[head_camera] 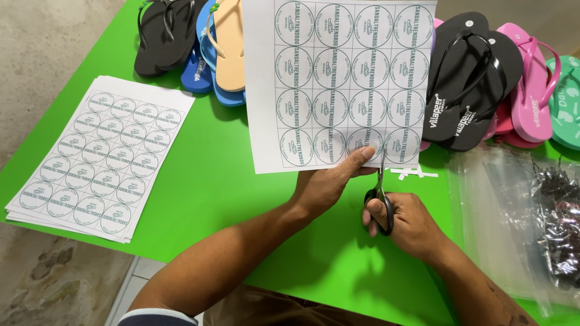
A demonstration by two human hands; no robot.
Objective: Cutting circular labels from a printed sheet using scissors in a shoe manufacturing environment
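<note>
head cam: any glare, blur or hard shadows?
Head view: even, soft light; faint shadows under the left hand and right hand on the table; glare on the plastic bags; sheet and scissors sharp; edges slightly bowed.

Green table point(199, 181), grey concrete floor point(42, 54)

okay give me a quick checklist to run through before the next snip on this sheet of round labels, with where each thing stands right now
1. Left hand grips the label sheet at its bottom edge: ok.
2. Right hand has its fingers in the scissors loops: ok.
3. Blades meet the sheet's bottom edge between two label columns: ok.
4. Left thumb sits very near the blades: not ok.
5. Whether the blades follow a printed grid line: cannot tell.
6. Paper offcuts lie clear on the green table: ok.
</note>
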